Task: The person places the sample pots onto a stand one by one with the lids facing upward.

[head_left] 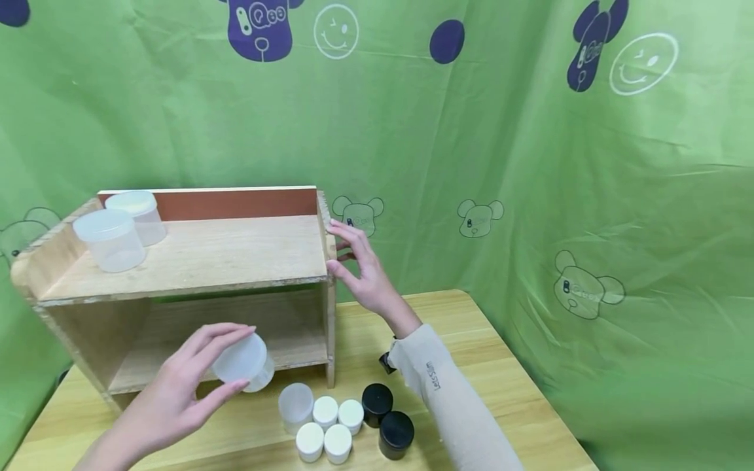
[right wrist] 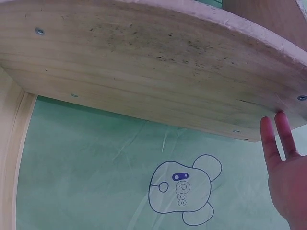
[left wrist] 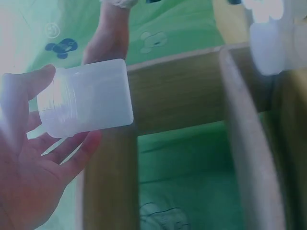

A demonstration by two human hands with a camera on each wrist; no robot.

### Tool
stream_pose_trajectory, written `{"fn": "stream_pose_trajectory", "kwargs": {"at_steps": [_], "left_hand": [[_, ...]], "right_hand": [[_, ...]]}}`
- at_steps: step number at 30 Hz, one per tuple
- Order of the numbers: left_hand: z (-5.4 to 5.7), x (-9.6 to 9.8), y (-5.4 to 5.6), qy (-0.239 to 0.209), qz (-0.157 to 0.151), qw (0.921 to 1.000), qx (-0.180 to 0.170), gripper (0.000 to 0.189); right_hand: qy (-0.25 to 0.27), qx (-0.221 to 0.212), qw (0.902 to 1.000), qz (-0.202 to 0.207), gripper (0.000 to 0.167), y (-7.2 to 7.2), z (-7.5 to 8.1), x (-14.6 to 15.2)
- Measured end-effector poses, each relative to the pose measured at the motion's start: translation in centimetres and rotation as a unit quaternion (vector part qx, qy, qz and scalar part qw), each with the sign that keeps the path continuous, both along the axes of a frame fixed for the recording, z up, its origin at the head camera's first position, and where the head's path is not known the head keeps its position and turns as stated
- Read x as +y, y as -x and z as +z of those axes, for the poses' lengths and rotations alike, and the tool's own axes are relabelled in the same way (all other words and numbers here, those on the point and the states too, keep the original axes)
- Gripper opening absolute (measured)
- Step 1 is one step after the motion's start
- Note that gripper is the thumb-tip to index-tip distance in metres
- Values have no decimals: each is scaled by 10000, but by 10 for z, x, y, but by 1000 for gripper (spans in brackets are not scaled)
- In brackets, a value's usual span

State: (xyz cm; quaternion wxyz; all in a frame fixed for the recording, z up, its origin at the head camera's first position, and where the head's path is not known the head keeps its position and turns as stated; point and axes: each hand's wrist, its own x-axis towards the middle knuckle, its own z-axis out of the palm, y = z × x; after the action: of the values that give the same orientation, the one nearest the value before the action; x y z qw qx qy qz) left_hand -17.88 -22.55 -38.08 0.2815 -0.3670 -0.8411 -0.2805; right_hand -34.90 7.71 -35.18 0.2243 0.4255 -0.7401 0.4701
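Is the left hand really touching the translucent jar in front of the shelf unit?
Touching. The head view shows it: the left hand pinches the translucent jar, fingertips and thumb meeting opposite sides of its rim.

Right hand touching a wooden panel.
At lower right, two fingers point up; we see screws and, below, green cloth with a sideways bear print.
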Motion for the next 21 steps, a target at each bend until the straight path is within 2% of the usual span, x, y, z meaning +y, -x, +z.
{"fn": "stream_pose_trajectory", "kwargs": {"at_steps": [4,9,12,14,21], "left_hand": [[18,-6,-1,86,115,9999,57,75],[37,-12,6,-136,26,9982,582,58],[47,-16,11,-314,114,9958,854,56],[54,-19,15,-398,212,9946,930,56],[76,-33,28,-664,458,9930,865,58]], "right_hand": [[11,15,10000,18,62,2,-1,-2],[18,32,10000,-34,66,3,-1,-2],[16,29,10000,-5,64,3,-1,-1],[20,31,10000,11,62,3,0,-2],[12,2,10000,-48,71,2,0,-3]]}}
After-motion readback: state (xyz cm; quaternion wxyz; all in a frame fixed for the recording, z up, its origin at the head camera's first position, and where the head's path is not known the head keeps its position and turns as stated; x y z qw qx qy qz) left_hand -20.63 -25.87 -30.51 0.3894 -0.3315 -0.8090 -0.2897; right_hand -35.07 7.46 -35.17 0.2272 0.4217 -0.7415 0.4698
